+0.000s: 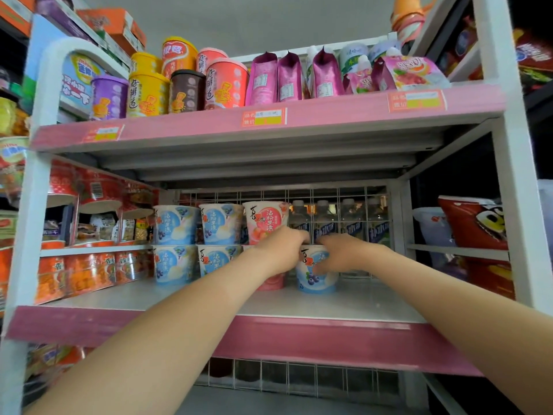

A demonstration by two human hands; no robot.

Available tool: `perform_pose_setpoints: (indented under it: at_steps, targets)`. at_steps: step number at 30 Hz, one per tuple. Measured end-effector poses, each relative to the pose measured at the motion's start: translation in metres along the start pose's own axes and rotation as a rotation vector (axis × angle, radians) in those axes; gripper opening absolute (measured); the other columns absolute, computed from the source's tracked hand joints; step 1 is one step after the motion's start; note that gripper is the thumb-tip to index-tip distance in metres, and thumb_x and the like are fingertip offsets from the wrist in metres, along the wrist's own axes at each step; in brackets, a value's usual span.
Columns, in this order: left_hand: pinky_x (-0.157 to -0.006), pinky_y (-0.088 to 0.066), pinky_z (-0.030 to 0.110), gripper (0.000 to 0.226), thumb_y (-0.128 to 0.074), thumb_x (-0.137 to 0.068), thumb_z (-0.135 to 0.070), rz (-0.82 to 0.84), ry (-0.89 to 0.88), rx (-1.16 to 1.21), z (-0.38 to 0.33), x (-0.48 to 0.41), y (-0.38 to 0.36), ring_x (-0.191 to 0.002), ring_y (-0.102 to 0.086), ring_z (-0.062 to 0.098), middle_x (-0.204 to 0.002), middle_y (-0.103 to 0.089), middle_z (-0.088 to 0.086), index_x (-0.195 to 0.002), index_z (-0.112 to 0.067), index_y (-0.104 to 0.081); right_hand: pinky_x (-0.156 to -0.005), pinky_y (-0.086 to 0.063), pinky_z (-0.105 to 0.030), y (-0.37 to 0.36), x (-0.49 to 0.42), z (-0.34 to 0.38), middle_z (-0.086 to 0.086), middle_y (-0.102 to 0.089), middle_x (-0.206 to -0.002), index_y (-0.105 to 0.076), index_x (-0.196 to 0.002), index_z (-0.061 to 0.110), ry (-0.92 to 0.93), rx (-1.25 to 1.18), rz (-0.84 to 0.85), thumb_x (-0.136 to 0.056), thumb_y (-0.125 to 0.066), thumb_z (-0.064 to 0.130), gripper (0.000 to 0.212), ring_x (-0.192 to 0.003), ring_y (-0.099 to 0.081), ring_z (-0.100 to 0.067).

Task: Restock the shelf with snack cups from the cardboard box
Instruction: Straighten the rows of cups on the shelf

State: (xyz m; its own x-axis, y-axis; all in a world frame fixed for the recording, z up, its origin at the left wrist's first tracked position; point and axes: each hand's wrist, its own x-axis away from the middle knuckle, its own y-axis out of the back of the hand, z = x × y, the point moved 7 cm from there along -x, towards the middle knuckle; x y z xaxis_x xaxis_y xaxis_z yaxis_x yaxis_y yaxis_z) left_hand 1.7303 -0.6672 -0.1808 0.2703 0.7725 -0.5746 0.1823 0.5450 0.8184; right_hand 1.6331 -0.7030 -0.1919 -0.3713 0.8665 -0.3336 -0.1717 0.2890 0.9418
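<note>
**STEP IN HAND: SEAT CUP ON SHELF, R OF PINK STACK**

1. Grip status. I have both hands on one blue cup (317, 280). My L hand (279, 250) curls over its top-left edge. My R hand (344, 254) wraps its right side, thumb across the front. Fingers are closed round the cup and hold nothing else. Exact contact at the rim is blurred.

2. Location. Ref = pink stack (264, 221), two pink cups, one on the other. The blue cup stands upright just R of the pink stack, at the level of its lower cup. Its base is on or nearly on the shelf (359, 301); I can't tell if full wt is down. Two blue stacks (175, 224) stand L of the pink stack. A wire grid (338, 199) runs behind the pink stack, w/ bottles (324, 217) beyond it.

3. Step (est.). Placement phase: cup is being set and squared beside the pink stack.

4. Next move (est.). Let go w/ both hands w/o tipping the cup. Draw back clear of the top pink cup. Fetch the next cup from the cardboard box (not in view). It prob. goes on top of this one, so centre it on the lid.
</note>
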Motion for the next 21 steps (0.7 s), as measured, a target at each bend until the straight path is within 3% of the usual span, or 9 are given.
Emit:
perform_pose_setpoints:
  at_steps: [3, 6, 12, 14, 16, 17, 19, 21]
  targets:
    - [-0.084, -0.042, 0.026, 0.034, -0.056, -0.090, -0.007, -0.038, 0.094, 0.214, 0.005, 0.004, 0.001, -0.109, -0.055, 0.024, -0.125, -0.056, 0.010, -0.123, -0.016, -0.059, -0.092, -0.047, -0.032, -0.007, -0.001, -0.006, -0.010, -0.047, -0.136, -0.030, -0.144, 0.011, -0.086, -0.162, 0.007, -0.078, -0.063, 0.058, 0.087, -0.116, -0.051, -0.024]
    - [-0.093, -0.039, 0.024, 0.044, -0.048, -0.091, -0.001, -0.059, 0.205, 0.447, 0.002, 0.014, -0.001, -0.123, -0.047, 0.024, -0.142, -0.044, 0.008, -0.133, -0.015, -0.052, -0.083, -0.048, -0.026, -0.004, -0.004, -0.007, -0.007, -0.057, -0.125, -0.046, -0.135, 0.013, -0.087, -0.217, -0.084, -0.077, -0.065, 0.055, 0.075, -0.106, -0.057, -0.020]
    - [-0.088, -0.043, 0.026, 0.043, -0.044, -0.090, 0.004, -0.009, 0.167, 0.536, -0.009, 0.021, 0.001, -0.116, -0.054, 0.024, -0.127, -0.059, 0.009, -0.128, -0.012, -0.057, -0.081, -0.048, -0.026, 0.012, 0.009, -0.007, -0.006, -0.066, -0.112, -0.062, -0.122, 0.012, -0.123, -0.299, -0.177, -0.076, -0.072, 0.047, 0.058, -0.102, -0.061, -0.018]
    - [-0.073, -0.046, 0.018, 0.042, -0.045, -0.091, 0.003, 0.006, 0.147, 0.530, -0.008, 0.021, 0.004, -0.102, -0.059, 0.021, -0.123, -0.061, 0.008, -0.127, -0.013, -0.058, -0.082, -0.049, -0.027, 0.016, 0.011, -0.009, -0.007, -0.067, -0.110, -0.064, -0.118, 0.008, -0.144, -0.343, -0.197, -0.077, -0.073, 0.042, 0.054, -0.099, -0.061, -0.018]
    - [-0.046, -0.036, 0.006, 0.041, -0.043, -0.093, 0.001, 0.041, 0.122, 0.523, -0.011, 0.021, 0.004, -0.080, -0.058, 0.016, -0.122, -0.061, 0.008, -0.130, -0.012, -0.056, -0.079, -0.049, -0.027, 0.017, 0.011, -0.010, -0.008, -0.067, -0.108, -0.065, -0.114, 0.005, -0.162, -0.368, -0.204, -0.077, -0.073, 0.039, 0.051, -0.097, -0.062, -0.019]
    - [-0.042, -0.033, 0.005, 0.041, -0.042, -0.093, 0.001, 0.059, 0.113, 0.522, -0.012, 0.021, 0.004, -0.071, -0.053, 0.011, -0.122, -0.061, 0.008, -0.130, -0.011, -0.055, -0.080, -0.050, -0.028, 0.016, 0.011, -0.011, -0.009, -0.067, -0.108, -0.065, -0.114, 0.004, -0.169, -0.379, -0.209, -0.077, -0.074, 0.038, 0.050, -0.097, -0.063, -0.019]
    - [-0.056, -0.042, 0.011, 0.042, -0.042, -0.092, 0.001, 0.072, 0.109, 0.511, -0.011, 0.020, 0.002, -0.075, -0.053, 0.011, -0.121, -0.061, 0.009, -0.130, -0.011, -0.055, -0.083, -0.051, -0.030, 0.014, 0.010, -0.013, -0.010, -0.067, -0.110, -0.065, -0.114, 0.004, -0.175, -0.387, -0.216, -0.079, -0.073, 0.037, 0.049, -0.099, -0.063, -0.020]
    - [-0.076, -0.046, 0.025, 0.045, -0.041, -0.090, 0.003, 0.061, 0.119, 0.507, -0.012, 0.019, 0.000, -0.098, -0.057, 0.020, -0.122, -0.062, 0.011, -0.129, -0.012, -0.056, -0.082, -0.050, -0.028, 0.012, 0.010, -0.014, -0.009, -0.066, -0.112, -0.063, -0.119, 0.008, -0.173, -0.393, -0.207, -0.080, -0.070, 0.039, 0.051, -0.100, -0.062, -0.021]
